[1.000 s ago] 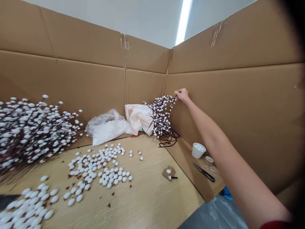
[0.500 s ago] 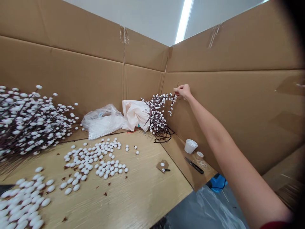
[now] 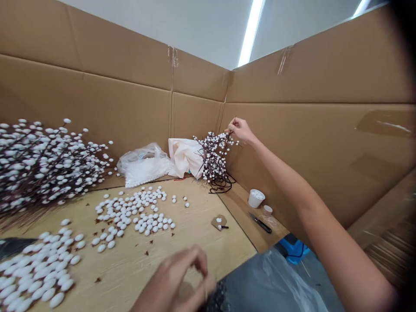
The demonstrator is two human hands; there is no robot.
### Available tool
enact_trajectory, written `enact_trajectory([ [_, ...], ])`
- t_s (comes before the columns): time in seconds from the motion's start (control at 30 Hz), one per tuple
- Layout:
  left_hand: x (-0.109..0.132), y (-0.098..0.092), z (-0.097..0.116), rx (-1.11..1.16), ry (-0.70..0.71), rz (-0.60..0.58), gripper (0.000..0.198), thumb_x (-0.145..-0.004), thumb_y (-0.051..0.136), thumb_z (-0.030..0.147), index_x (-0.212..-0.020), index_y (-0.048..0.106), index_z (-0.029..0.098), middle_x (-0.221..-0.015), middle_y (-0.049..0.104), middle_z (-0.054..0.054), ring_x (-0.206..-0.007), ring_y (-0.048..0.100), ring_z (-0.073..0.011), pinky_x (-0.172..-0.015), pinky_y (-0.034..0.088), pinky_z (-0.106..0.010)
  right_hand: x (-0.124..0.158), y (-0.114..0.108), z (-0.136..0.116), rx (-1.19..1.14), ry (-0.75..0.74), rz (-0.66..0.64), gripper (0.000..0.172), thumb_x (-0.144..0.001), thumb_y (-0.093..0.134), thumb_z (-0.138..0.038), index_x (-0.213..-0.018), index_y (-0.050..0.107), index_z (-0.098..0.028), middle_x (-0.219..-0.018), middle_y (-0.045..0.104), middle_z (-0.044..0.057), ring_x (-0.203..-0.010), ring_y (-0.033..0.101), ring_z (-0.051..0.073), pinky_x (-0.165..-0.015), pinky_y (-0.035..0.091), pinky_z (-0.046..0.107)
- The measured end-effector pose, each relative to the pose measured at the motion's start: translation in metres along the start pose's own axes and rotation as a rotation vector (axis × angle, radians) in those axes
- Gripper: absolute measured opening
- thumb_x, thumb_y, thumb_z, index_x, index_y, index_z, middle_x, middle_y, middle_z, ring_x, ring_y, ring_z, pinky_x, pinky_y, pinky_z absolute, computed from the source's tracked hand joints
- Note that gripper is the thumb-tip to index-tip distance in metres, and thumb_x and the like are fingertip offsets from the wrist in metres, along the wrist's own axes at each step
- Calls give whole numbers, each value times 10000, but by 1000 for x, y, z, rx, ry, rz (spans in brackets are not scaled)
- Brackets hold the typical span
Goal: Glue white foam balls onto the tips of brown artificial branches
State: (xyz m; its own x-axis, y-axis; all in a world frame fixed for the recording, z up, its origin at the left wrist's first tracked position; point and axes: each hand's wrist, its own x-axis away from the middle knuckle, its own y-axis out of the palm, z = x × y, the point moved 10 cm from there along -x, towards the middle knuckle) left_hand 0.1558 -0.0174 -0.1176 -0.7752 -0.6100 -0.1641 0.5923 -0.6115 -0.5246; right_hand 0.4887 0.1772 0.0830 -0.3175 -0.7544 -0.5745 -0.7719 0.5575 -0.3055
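In the head view my right hand [image 3: 239, 129] is reached out toward the far corner. Its fingers pinch the thin stem of a twig with white berries [image 3: 231, 139], beside a bunch of dark brown berry twigs [image 3: 214, 158]. Where the held twig ends and the bunch begins is hard to make out. My left hand [image 3: 177, 277] is low in the view over the table's front edge, blurred by motion. Its fingers are curved, with a gap to the thumb, and nothing shows between them. Loose white oval beads [image 3: 130, 208] lie on the table beyond it.
A large bundle of berry branches [image 3: 48, 164] lies at the left, near more white beads [image 3: 42, 268]. Cardboard walls [image 3: 292, 130] enclose the table [image 3: 130, 264]. A plastic bag of beads [image 3: 144, 167], white cup [image 3: 256, 198], thread snips [image 3: 261, 223] and cardboard scrap [image 3: 219, 222] are around.
My left hand has come into view from below. My right hand has moved slightly left with the twig, closer to the bunch. The view has shifted a little.
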Motion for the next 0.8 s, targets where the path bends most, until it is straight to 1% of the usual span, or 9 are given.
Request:
enact_trajectory([
  [0.07,-44,-23,20,-195,92,94,174,-889,483,364,-934,562,216,-930,635,-35,-897,589,-202,-794,469,-331,3,6,-8,-8,-56,-23,178,-818,573,-213,-700,439,-214,-669,545,-4,-683,642,131,-656,552,281],
  [0.17,-114,-68,42,-484,200,380,343,-879,489,316,-1175,489,142,-1153,588,-138,-1059,553,-281,-904,433,-416,6,12,-28,-34,-180,-57,208,-819,590,-271,-694,431,-224,-659,537,-3,-697,642,150,-696,556,330],
  [0.27,-174,-105,40,-649,133,580,560,-834,541,243,-1326,359,46,-1313,464,-246,-1225,444,-358,-976,386,-469,14,16,-55,-54,-289,-108,250,-808,621,-343,-688,433,-228,-650,534,-4,-702,641,155,-725,553,348],
  [0.37,-212,-124,41,-684,129,638,631,-850,538,300,-1366,295,28,-1405,363,-273,-1305,336,-400,-1025,313,-522,26,16,-85,-91,-339,-169,296,-777,653,-433,-709,452,-227,-682,569,6,-710,643,156,-735,559,358],
  [0.47,-232,-124,48,-612,216,560,640,-860,529,374,-1351,306,30,-1409,363,-285,-1309,325,-410,-1036,269,-535,42,10,-111,-152,-341,-208,319,-750,674,-472,-740,477,-221,-732,606,20,-750,654,165,-753,566,373],
  [0.57,-240,-117,55,-447,326,453,536,-865,514,419,-1256,415,66,-1306,493,-249,-1216,447,-358,-1002,313,-480,55,1,-131,-195,-332,-202,317,-744,680,-478,-760,498,-218,-753,611,8,-784,664,162,-769,573,372],
  [0.67,-236,-107,60,-360,378,365,320,-908,432,406,-1025,534,127,-960,661,-132,-903,604,-256,-839,421,-368,63,-7,-143,-210,-326,-183,303,-749,677,-473,-802,522,-218,-757,605,-8,-800,667,149,-787,570,363],
  [0.73,-228,-101,62,-329,388,329,264,-926,395,381,-919,528,153,-734,642,-59,-709,599,-203,-725,431,-310,66,-11,-147,-208,-319,-176,298,-756,671,-469,-826,531,-216,-766,603,-9,-811,663,143,-796,566,360],
  [0.8,-217,-98,65,-285,399,306,234,-933,382,364,-864,495,171,-624,592,-13,-614,571,-170,-662,423,-273,68,-15,-148,-201,-310,-161,299,-753,672,-468,-818,532,-212,-766,600,-8,-814,654,140,-794,568,355],
])
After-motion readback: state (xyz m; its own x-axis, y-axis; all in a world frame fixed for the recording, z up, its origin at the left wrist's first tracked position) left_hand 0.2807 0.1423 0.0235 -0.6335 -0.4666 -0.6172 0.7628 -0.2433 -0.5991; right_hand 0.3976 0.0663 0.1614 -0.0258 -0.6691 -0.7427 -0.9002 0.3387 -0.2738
